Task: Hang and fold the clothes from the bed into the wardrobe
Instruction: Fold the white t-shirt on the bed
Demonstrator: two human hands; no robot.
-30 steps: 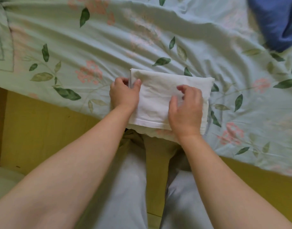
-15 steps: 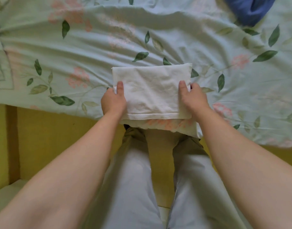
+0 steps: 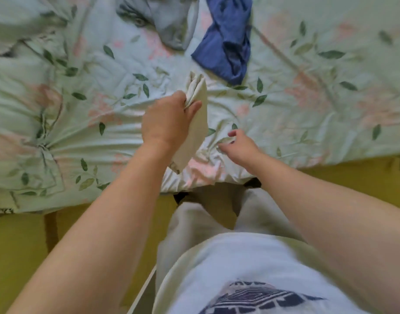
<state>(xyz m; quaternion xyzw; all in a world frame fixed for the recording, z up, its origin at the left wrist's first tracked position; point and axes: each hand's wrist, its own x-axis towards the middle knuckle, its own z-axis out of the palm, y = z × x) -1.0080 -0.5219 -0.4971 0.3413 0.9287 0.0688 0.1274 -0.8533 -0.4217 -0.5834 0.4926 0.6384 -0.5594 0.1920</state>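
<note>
We see the left hand (image 3: 168,120) gripping the folded white cloth (image 3: 195,130) over the near part of the bed (image 3: 319,105). The right hand (image 3: 238,147) is relaxed and holds nothing. The top edge cuts off the far blue garment (image 3: 226,44) and grey garment (image 3: 172,23).

bed cover (image 3: 307,109): pale green, dark green leaves, pink flowers | folded cloth (image 3: 195,125): cream-white, plain | far garment (image 3: 226,41): blue, plain | far garment beside it on the left (image 3: 172,23): grey | floor (image 3: 18,245): yellow | trousers (image 3: 190,227): light grey | shirt (image 3: 239,264): white, navy print
</note>
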